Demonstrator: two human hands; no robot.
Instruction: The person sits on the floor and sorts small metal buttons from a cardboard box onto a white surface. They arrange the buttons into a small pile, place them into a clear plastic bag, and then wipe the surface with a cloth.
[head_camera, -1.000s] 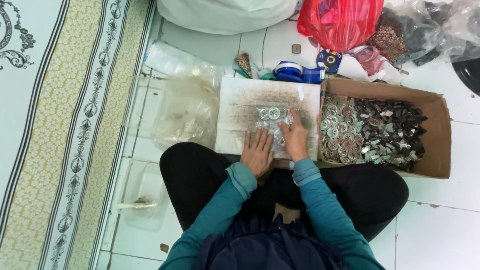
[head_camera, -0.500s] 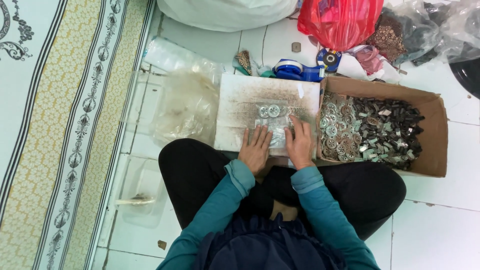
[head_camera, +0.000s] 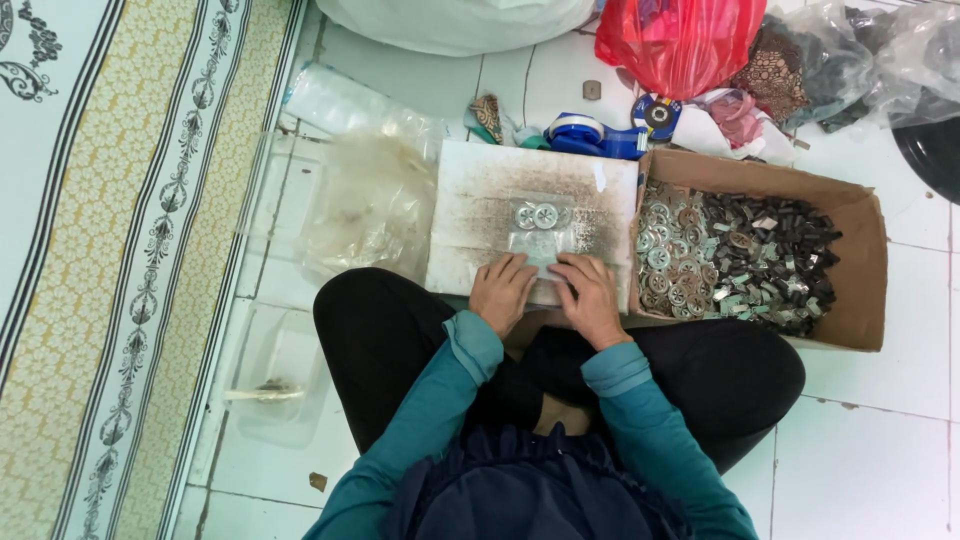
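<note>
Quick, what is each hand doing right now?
Left hand: fingers flat, pressing the clear packet on the white board.
Right hand: fingers on the same packet; whether it pinches cannot be told.

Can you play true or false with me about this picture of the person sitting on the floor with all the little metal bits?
1. Both hands, the left hand and the right hand, rest on the white board. True.
2. The cardboard box is empty. False: it is full of small metal parts.
3. A red plastic bag lies beyond the box. True.
4. The round metal discs on the board lie under the person's knee. False: they lie just beyond the fingers.
</note>
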